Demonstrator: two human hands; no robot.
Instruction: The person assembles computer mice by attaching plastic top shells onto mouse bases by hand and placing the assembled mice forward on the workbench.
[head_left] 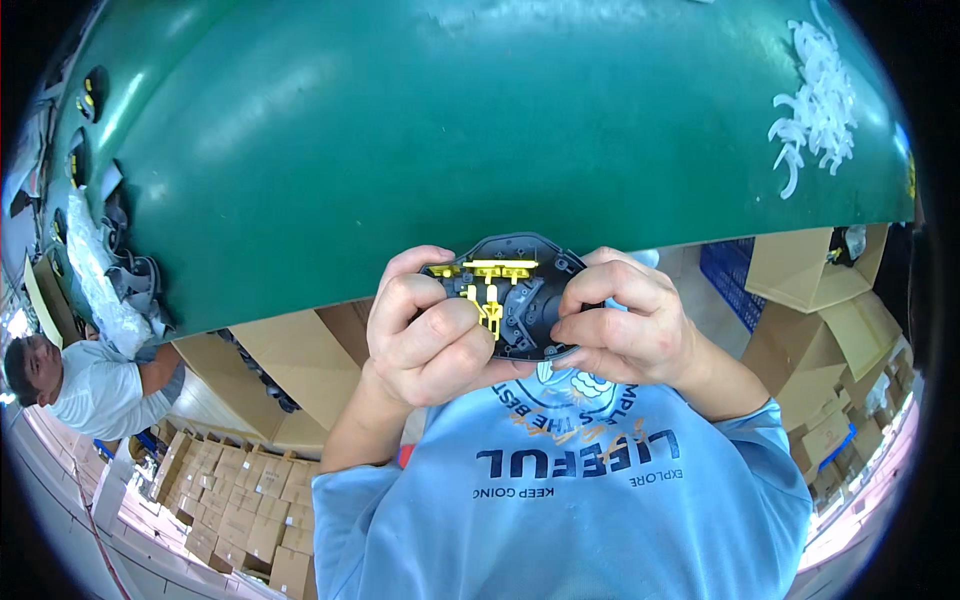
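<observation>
- The left hand and the right hand both hold one dark grey plastic part in the middle of the frame, close to the person's chest.
- The left hand's fingers are curled tight on the left side of the part, and its thumb presses next to a small yellow clip.
- The right hand pinches the right edge of the part, fingers on top and thumb below.
- The part is round-ish with ribs inside. More yellow pieces sit along its upper edge.
- To do this well, I think the right hand should keep the part from wobbling while the left thumb pushes the clip straight in, not at a slant.
- I think a slow, even push is best, because thin plastic tabs can snap. I cannot tell if the clip is fully in.
- Just above the hands, a big green table fills the upper half of the frame.
- A heap of small white plastic bits lies on it at the upper right.
- More dark grey parts and a clear plastic bag lie near its left edge.
- The person wears a light blue shirt at the bottom of the frame.
- Brown cardboard boxes stand under and beside the table, and a blue crate is at the right.
- At the far left, another person in a grey shirt leans by the table.
- Many more boxes are at the lower left.
</observation>
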